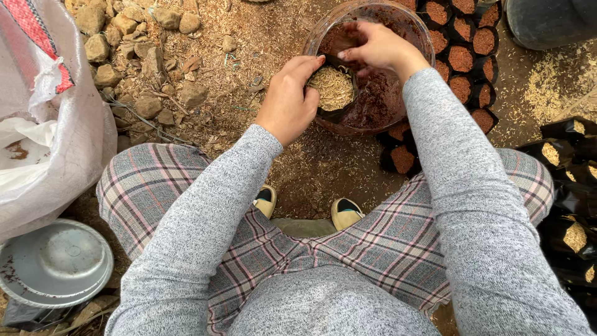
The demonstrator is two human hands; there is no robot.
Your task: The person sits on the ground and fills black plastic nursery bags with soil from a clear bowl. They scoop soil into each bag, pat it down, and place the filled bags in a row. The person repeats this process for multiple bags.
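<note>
Two hands meet over a clear bowl (314, 34): left hand (289, 99) fingers clasp a husk-filled black bag (334, 90), right hand (373, 45) fingers pinch soil.

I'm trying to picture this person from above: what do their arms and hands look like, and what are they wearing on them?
Both arms are covered to the wrist by long, close-fitting sleeves of heathered grey knit. The left hand and right hand are bare: no gloves, rings, watch or bracelets are visible. The fingernails look short and plain.

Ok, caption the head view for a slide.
Left hand holds a husk-filled black bag over a bowl of reddish soil; right hand scoops.
</note>
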